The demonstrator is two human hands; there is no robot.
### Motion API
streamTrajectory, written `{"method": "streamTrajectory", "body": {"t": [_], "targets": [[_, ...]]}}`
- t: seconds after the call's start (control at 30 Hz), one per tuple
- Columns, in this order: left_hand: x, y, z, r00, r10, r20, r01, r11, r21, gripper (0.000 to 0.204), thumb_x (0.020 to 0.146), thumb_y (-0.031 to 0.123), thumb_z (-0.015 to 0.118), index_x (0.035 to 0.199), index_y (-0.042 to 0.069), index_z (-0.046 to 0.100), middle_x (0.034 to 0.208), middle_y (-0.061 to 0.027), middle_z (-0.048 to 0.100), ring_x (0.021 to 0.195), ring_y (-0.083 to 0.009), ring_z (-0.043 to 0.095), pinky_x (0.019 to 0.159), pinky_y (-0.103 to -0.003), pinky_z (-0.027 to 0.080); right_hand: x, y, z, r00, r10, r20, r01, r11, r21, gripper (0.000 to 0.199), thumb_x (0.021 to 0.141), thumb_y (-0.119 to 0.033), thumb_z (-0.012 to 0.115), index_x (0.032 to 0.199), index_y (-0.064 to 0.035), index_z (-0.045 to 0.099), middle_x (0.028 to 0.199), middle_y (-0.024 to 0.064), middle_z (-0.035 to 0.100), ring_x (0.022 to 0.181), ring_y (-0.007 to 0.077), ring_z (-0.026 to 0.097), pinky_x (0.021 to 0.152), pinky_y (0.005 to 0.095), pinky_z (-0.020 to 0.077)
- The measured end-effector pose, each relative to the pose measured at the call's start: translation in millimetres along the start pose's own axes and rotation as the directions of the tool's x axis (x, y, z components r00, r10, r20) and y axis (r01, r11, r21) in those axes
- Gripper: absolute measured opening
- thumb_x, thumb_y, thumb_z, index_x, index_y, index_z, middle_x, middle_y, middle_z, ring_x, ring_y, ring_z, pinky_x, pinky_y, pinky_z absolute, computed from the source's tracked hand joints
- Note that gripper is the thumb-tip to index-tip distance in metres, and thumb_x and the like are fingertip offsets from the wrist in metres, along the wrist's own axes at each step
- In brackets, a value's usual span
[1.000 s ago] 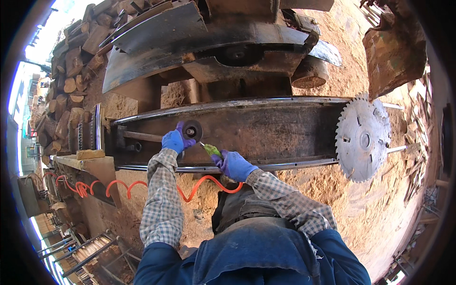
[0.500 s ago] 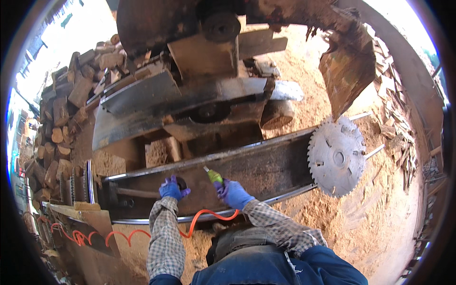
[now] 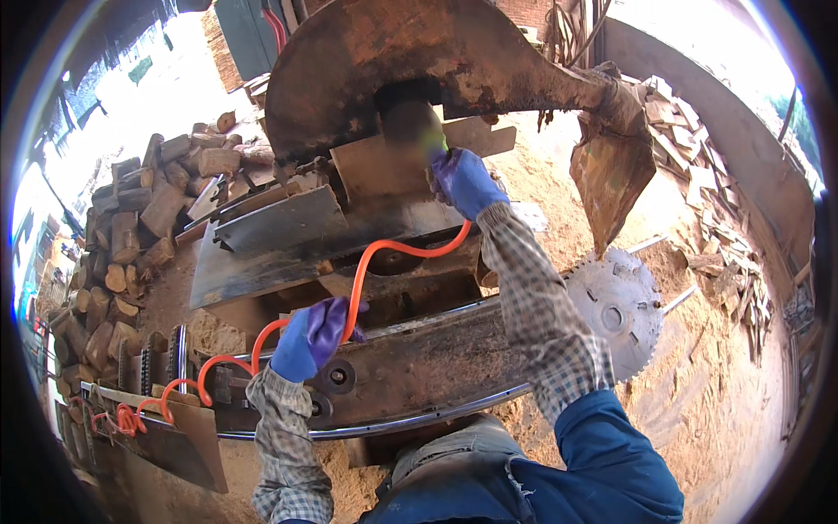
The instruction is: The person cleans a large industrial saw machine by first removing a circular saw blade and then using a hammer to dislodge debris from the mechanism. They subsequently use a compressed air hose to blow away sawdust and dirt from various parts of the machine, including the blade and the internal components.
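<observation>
In my right hand, gloved in blue-purple, is a green air blow gun, held up at the dark hub opening of a large rusty machine housing. A blur covers the gun's tip and the hub. From the gun an orange coiled air hose runs down past my left hand and off to the left. My left fingers are closed around the hose, above a long steel bed with metal rails. A dark round fitting sits on the bed beside that hand.
A toothed circular saw blade stands at the bed's right end. The rusty housing overhangs the far side, with a bent plate hanging at its right. Cut logs are piled left, split wood right. Sawdust covers the ground.
My right hand has moved up and away with the blow gun, from over the bed to the hub. The left hand now grips the hose, which is drawn up. The view has shifted.
</observation>
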State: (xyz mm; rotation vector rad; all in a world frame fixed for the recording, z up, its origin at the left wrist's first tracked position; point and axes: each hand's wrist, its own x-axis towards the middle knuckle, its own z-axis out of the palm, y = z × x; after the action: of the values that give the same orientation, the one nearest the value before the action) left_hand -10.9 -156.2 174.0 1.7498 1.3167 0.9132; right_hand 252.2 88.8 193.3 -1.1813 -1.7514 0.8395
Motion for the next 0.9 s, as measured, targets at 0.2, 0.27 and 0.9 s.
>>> {"method": "streamTrajectory", "body": {"t": [0.2,0.27,0.9], "targets": [[-4.4,24.1,23.8,0.982,0.036,-0.185,-0.025,0.998,0.065,0.029,0.099,0.017,0.061,0.118,-0.004,0.063,0.079,-0.0095,0.067,0.071,-0.0149,0.065,0.066,-0.031,0.051,21.7,-16.6,8.7,0.979,0.201,-0.013,-0.202,0.971,-0.128,0.062,0.101,-0.051,0.044,0.078,0.0009,0.068,0.06,0.0122,0.064,0.057,0.0243,0.068,0.055,0.0382,0.0524],[-3.9,18.8,27.9,0.973,0.061,-0.224,-0.053,0.998,0.041,0.03,0.096,0.014,0.065,0.119,-0.004,0.062,0.082,-0.0104,0.067,0.072,-0.0163,0.065,0.067,-0.031,0.051,31.5,-5.6,8.7,0.989,0.147,0.0,-0.147,0.987,-0.065,0.063,0.101,-0.053,0.044,0.079,0.0013,0.068,0.062,0.0132,0.065,0.06,0.026,0.069,0.058,0.0396,0.0532],[10.1,0.4,27.6,0.96,0.004,-0.28,0.002,1.0,0.02,0.038,0.094,0.016,0.069,0.123,-0.006,0.058,0.103,-0.0085,0.066,0.095,-0.0127,0.06,0.085,-0.028,0.049,68.0,27.0,21.0,0.988,0.141,-0.063,-0.15,0.972,-0.179,0.065,0.099,-0.055,0.04,0.101,0.0014,0.072,0.098,0.0281,0.07,0.101,0.0445,0.066,0.087,0.0501,0.0532]]}}
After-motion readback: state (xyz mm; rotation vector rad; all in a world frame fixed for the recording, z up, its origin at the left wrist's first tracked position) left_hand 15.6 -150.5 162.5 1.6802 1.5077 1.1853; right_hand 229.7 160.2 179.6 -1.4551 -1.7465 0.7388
